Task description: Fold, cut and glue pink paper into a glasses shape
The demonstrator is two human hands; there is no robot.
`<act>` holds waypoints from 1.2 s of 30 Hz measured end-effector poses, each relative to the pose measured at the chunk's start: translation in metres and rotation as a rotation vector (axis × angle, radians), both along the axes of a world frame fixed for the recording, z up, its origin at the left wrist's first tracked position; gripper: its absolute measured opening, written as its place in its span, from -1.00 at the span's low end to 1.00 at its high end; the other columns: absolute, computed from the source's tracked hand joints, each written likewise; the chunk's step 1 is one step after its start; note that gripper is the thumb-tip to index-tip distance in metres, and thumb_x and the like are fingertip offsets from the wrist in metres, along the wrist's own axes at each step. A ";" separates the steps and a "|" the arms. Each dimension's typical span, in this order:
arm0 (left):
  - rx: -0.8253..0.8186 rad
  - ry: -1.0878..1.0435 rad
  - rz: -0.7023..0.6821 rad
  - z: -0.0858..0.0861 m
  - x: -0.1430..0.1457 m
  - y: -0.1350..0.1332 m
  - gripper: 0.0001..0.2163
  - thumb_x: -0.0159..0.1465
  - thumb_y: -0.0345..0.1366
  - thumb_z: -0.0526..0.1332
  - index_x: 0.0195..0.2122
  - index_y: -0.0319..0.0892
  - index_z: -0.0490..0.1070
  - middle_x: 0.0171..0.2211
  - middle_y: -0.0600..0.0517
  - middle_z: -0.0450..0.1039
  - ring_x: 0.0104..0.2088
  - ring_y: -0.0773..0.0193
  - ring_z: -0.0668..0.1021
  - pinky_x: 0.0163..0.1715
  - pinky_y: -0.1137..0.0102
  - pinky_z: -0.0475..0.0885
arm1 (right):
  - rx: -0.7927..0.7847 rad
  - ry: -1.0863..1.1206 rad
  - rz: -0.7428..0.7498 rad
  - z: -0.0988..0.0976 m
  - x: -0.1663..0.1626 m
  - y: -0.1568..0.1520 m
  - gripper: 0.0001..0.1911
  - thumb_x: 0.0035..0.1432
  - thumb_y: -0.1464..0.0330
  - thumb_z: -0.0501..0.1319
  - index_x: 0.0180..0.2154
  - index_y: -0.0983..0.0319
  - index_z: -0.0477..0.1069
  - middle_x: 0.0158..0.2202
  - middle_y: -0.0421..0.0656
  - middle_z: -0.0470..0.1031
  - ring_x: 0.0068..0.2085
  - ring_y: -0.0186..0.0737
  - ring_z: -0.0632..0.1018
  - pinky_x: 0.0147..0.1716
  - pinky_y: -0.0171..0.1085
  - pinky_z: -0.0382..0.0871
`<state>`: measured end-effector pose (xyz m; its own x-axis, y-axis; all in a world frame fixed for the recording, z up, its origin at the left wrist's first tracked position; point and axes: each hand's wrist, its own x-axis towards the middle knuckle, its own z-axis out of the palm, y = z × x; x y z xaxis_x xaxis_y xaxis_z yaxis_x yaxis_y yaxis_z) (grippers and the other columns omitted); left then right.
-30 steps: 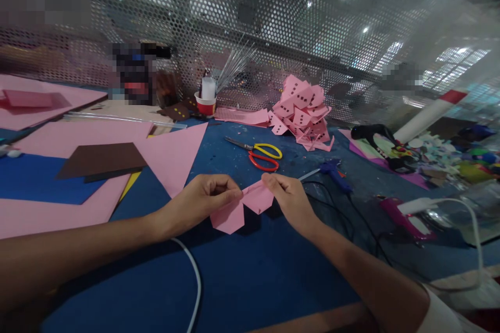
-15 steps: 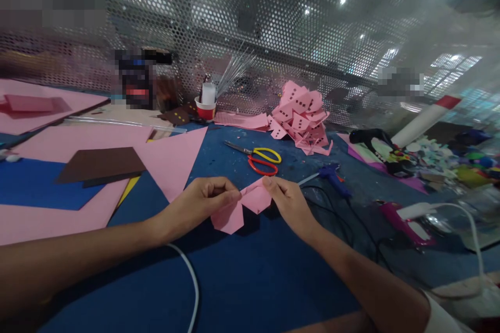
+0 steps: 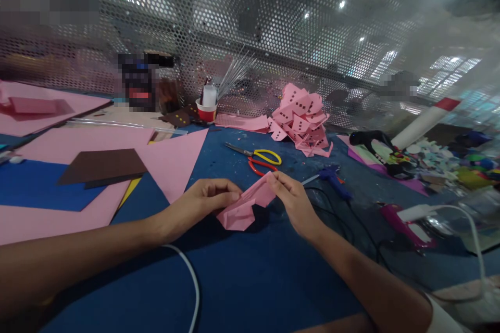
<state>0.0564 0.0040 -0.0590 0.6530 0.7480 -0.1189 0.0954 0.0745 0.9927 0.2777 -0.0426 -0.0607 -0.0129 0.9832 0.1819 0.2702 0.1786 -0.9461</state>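
A folded piece of pink paper (image 3: 239,217) with angled, notched edges is held over the blue table, tilted up to the right. My left hand (image 3: 207,199) pinches its left end between thumb and fingers. At the upper right end, my right hand (image 3: 294,203) grips the same piece. Just beyond it lie scissors (image 3: 267,156) with one yellow and one red handle, blades pointing left. A blue glue gun (image 3: 334,181) rests right of my right hand, its cable trailing toward me.
Pink sheets (image 3: 175,158), a brown sheet (image 3: 103,166) and a blue sheet (image 3: 35,187) cover the left side. A heap of pink cut pieces with dark dots (image 3: 300,117) stands at the back, beside a red-and-white cup (image 3: 206,109). A white cable (image 3: 193,281) runs near me.
The pink paper has turned in my fingers, so its folded upper strip now faces me and its right end sits higher. My right hand has risen slightly; both hands keep their hold.
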 end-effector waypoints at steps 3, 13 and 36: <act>-0.011 -0.013 -0.028 -0.002 0.000 0.001 -0.70 0.17 -0.07 0.35 -0.27 -0.23 0.52 -0.36 0.01 0.54 -0.39 0.30 0.49 -0.39 0.47 0.33 | -0.010 0.013 0.008 -0.001 -0.001 0.000 -0.63 0.31 0.06 0.11 -0.37 0.21 0.38 -0.45 -0.25 0.25 -0.40 -0.32 0.28 -0.38 -0.34 0.18; -0.045 -0.004 0.009 0.001 0.002 -0.002 -0.74 0.11 -0.15 0.38 -0.32 -0.24 0.49 -0.43 0.05 0.51 -0.47 0.36 0.46 -0.47 0.50 0.32 | 0.008 -0.031 0.010 0.002 -0.001 -0.002 -0.65 0.32 0.08 0.10 -0.32 0.22 0.41 -0.43 -0.25 0.31 -0.38 -0.31 0.34 -0.37 -0.34 0.21; -0.164 -0.163 0.176 -0.004 0.002 0.001 -0.69 0.15 -0.26 0.39 -0.14 -0.21 0.39 -0.20 -0.02 0.52 -0.26 0.22 0.57 -0.23 0.30 0.53 | 0.887 -1.001 0.195 -0.007 -0.017 -0.023 -0.79 0.27 0.48 0.20 -0.05 0.20 0.42 -0.24 -0.15 0.49 -0.19 -0.21 0.45 -0.23 -0.17 0.23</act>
